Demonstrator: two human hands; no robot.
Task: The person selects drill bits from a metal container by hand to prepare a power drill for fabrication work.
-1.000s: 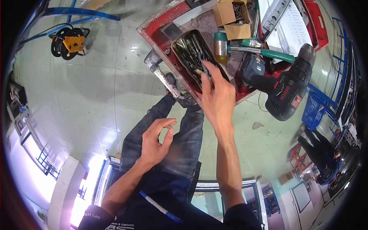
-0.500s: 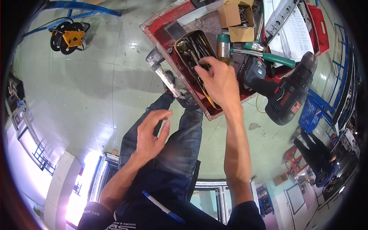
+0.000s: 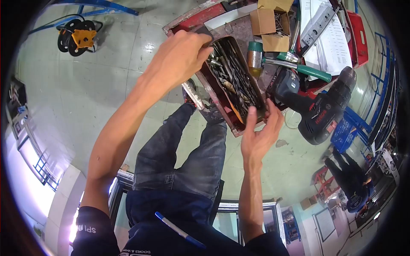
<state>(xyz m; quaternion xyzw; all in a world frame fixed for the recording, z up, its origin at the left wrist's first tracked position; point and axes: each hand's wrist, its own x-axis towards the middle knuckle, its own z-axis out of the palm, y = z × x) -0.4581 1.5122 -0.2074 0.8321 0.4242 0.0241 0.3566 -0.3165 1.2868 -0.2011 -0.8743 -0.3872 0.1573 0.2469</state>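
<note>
An oblong metal tin (image 3: pixel 259 88) full of drill bits (image 3: pixel 235 72) lies at the left side of a red tool tray. My left hand (image 3: pixel 181 55) is at the tin's far left corner, its fingers curled against the edge and partly hidden. At the near end, my right hand (image 3: pixel 261 134) grips the tin with the thumb over the rim and the fingers along its outer side. Right of the tin lie a hammer (image 3: pixel 314 72) with a green handle and a black cordless drill (image 3: pixel 318 115).
The red tray (image 3: pixel 226 113) also bears a cardboard box (image 3: pixel 279 25) of screws, papers (image 3: pixel 329 51) and a metal bar (image 3: pixel 318 27). A second hammer (image 3: pixel 194 96) hangs at its left edge. A cable reel (image 3: pixel 79 37) stands on the floor; another person (image 3: pixel 356 183) is at right.
My left hand has moved up from above my legs to the tin's far end. My right hand has come out of the drill bits to the tin's near end. The tin has shifted slightly right.
</note>
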